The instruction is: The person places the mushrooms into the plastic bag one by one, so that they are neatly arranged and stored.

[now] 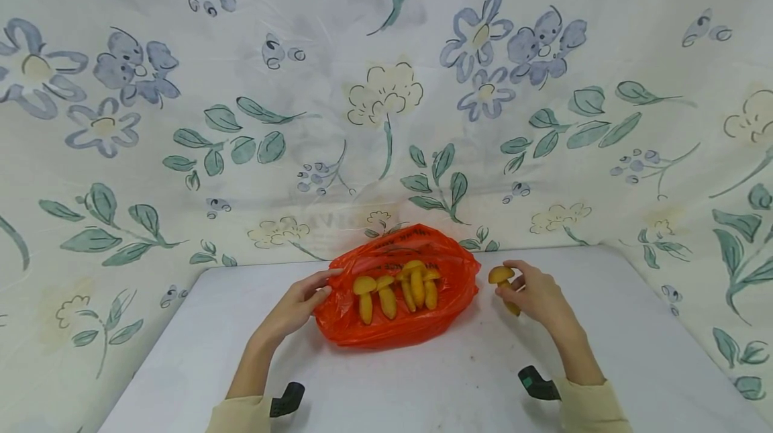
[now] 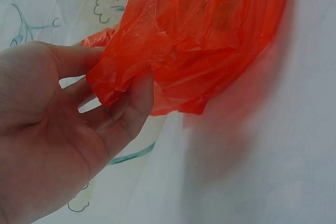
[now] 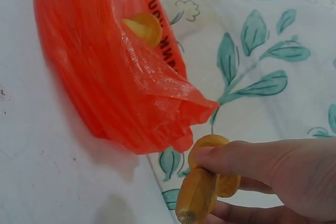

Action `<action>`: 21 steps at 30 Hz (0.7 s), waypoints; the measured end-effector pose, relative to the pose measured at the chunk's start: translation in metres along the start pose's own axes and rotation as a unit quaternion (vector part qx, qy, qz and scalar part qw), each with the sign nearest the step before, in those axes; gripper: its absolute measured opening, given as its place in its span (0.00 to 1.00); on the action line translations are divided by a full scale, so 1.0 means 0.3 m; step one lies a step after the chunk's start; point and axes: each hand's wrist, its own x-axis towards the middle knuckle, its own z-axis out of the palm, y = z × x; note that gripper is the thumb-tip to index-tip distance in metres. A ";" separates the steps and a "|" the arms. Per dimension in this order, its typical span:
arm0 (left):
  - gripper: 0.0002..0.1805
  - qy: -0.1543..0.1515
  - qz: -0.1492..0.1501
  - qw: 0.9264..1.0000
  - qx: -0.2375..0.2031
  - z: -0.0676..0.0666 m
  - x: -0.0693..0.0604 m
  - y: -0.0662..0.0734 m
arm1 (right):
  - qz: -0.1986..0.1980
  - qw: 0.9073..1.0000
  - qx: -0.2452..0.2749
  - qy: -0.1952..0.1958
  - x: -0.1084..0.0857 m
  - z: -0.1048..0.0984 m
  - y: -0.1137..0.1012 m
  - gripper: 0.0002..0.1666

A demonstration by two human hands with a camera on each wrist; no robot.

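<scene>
A red plastic bag (image 1: 386, 335) lies on the white table with its mouth spread wide. Several yellow-brown mushrooms (image 1: 417, 285) rest inside it, caps toward the back. My left hand (image 1: 296, 305) grips the bag's left edge; in the left wrist view the thumb and fingers (image 2: 139, 95) pinch the crinkled plastic. To the right of the bag, my right hand (image 1: 537, 292) holds one more mushroom (image 1: 501, 276) between thumb and fingers, apart from the bag. In the right wrist view this mushroom (image 3: 197, 195) points its stem base toward the camera.
The white table (image 1: 374, 393) carries a few small dark specks. Behind it hangs a floral cloth (image 1: 326, 84) with blue flowers and green leaves. A dark wrist mount (image 1: 286, 399) juts from the left sleeve, another mount (image 1: 537, 385) from the right.
</scene>
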 end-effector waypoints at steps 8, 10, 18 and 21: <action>0.23 -0.004 0.013 1.000 -0.002 -0.001 0.001 -0.009 | -0.018 1.000 -0.006 0.011 -0.010 -0.009 -0.011 0.35; 0.23 -0.004 0.015 1.000 -0.002 -0.001 0.000 -0.009 | -0.022 1.000 -0.006 0.012 -0.011 -0.011 -0.013 0.35; 0.22 -0.004 0.016 1.000 -0.001 0.000 0.001 -0.010 | -0.027 0.999 -0.011 0.021 -0.014 -0.009 -0.024 0.35; 0.23 -0.005 0.011 1.000 -0.002 0.002 0.001 -0.011 | -0.028 0.999 -0.007 0.021 -0.014 -0.004 -0.029 0.35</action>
